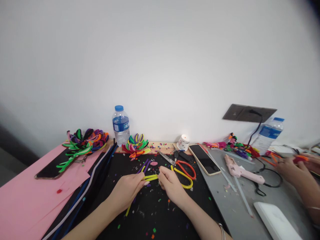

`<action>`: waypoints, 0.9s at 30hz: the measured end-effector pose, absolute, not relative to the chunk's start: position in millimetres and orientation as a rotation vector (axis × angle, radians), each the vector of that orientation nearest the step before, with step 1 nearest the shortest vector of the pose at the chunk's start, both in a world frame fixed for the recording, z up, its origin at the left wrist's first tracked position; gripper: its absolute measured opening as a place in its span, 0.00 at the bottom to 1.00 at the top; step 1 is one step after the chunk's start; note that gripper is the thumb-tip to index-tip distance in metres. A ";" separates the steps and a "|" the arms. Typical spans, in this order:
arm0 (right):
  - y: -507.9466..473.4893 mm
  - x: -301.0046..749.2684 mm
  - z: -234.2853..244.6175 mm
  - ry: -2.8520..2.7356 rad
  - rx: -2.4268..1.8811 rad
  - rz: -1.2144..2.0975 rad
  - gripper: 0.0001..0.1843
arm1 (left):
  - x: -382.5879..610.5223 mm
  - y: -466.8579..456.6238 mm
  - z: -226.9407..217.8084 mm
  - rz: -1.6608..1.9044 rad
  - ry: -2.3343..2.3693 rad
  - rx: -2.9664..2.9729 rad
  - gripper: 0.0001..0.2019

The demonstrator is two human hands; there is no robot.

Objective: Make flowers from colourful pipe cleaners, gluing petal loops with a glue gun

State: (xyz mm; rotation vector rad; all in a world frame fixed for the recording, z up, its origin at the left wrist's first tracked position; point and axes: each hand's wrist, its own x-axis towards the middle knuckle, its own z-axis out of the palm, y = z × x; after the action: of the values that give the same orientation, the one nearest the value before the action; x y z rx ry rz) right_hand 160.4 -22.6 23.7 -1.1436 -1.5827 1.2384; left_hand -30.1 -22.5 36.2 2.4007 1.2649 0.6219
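Observation:
My left hand (128, 190) and my right hand (170, 183) meet over the black mat (150, 213), both pinching a folded yellow pipe cleaner (150, 177) between them. Its tail runs down under my left hand toward the front. Purple pipe cleaners (144, 165) lie just behind it. Scissors with red and yellow handles (186, 173) rest right of my right hand, and small grey scissors (167, 157) lie behind.
Pipe-cleaner flowers (86, 140), (136, 145) and a water bottle (120, 125) stand at the back. Pink paper (22, 193) with a phone (51, 168) lies left. To the right lie a phone (204, 159) and pink glue gun (241, 170); another person's hands (297, 170) work there.

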 end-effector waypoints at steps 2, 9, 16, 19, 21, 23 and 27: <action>-23.7 159.5 25.1 -1.595 -1.138 1.254 0.17 | -31.5 -22.6 35.2 0.661 1.270 2.365 0.14; -28.0 156.0 29.7 -1.712 -1.130 1.176 0.17 | -24.7 -26.7 38.1 0.880 1.230 1.912 0.14; -37.4 151.6 39.4 -1.954 -1.160 1.002 0.15 | -12.2 -30.1 32.9 0.971 1.076 1.468 0.15; -37.5 153.3 40.6 -1.983 -1.121 0.931 0.16 | -17.2 -29.3 38.4 1.110 1.220 1.566 0.18; -35.2 156.3 38.8 -1.923 -1.128 0.873 0.17 | -23.0 -26.5 43.7 1.211 1.297 1.682 0.18; -31.9 159.8 35.6 -1.833 -1.168 0.803 0.19 | -28.5 -21.8 47.0 1.257 1.323 1.794 0.17; -26.6 165.0 30.4 -1.704 -1.235 0.687 0.19 | -34.6 -11.6 44.6 1.114 1.305 1.962 0.17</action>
State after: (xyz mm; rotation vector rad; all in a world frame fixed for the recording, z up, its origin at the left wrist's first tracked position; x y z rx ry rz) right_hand 165.0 -26.6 30.4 -1.2352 -1.7039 0.6866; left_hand -34.6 -11.6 44.6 1.9624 1.3048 1.1137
